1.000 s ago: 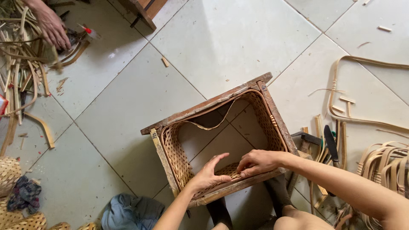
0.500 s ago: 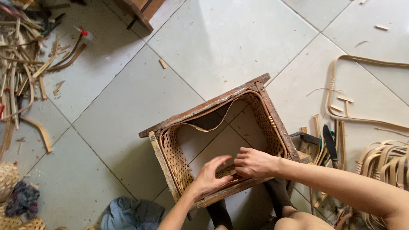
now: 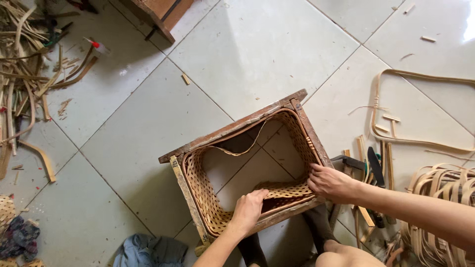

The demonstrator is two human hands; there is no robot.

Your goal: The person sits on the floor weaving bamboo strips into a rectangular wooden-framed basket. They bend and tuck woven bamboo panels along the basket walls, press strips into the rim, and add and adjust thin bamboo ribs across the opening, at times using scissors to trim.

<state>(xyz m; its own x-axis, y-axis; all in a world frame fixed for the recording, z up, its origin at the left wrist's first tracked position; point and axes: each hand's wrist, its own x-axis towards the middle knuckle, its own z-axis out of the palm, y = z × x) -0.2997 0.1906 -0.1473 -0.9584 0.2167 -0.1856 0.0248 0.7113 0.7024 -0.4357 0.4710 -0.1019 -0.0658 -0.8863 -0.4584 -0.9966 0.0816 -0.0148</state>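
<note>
A rectangular wooden frame (image 3: pixel 232 129) stands on the tiled floor with a woven cane lining (image 3: pixel 198 183) fitted inside its walls; the bottom is open to the tiles. My left hand (image 3: pixel 249 207) presses on the woven strip along the near wall, fingers curled over it. Near the frame's right corner, my right hand (image 3: pixel 330 182) grips the top edge of the weave. A loose cane strip (image 3: pixel 242 148) sags along the far wall.
Cane strips and offcuts (image 3: pixel 29 84) litter the floor at the left. A bent cane hoop (image 3: pixel 420 109) and coiled strips (image 3: pixel 440 198) lie at the right, with dark-handled tools (image 3: pixel 375 168) beside the frame. Blue cloth (image 3: pixel 148 251) lies near my knees.
Another person's hand at the top left has left the view. My right hand moved from the middle of the near wall to the right corner; my left stayed on the weave.
</note>
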